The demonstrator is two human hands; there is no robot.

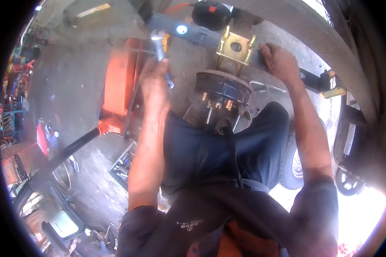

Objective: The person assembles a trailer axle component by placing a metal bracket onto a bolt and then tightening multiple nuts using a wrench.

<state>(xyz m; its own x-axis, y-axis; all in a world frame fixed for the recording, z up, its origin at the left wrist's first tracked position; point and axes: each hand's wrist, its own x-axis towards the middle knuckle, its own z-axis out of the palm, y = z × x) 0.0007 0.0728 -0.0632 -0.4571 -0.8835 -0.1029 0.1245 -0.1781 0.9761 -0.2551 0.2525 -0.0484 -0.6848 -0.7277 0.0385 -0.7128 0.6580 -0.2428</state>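
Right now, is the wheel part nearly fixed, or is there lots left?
Done: the wheel is off, leaving the round hub and its studs bare. In hand: the left hand holds a spanner up by the leaf spring; the right hand steadies it beside the brass plate. Left: no wheel on yet.

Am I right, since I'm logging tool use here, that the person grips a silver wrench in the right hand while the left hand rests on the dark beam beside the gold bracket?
Not quite: the hands are swapped. The head view shows the silver wrench gripped in the left hand, while the right hand rests on the dark beam beside the gold bracket.
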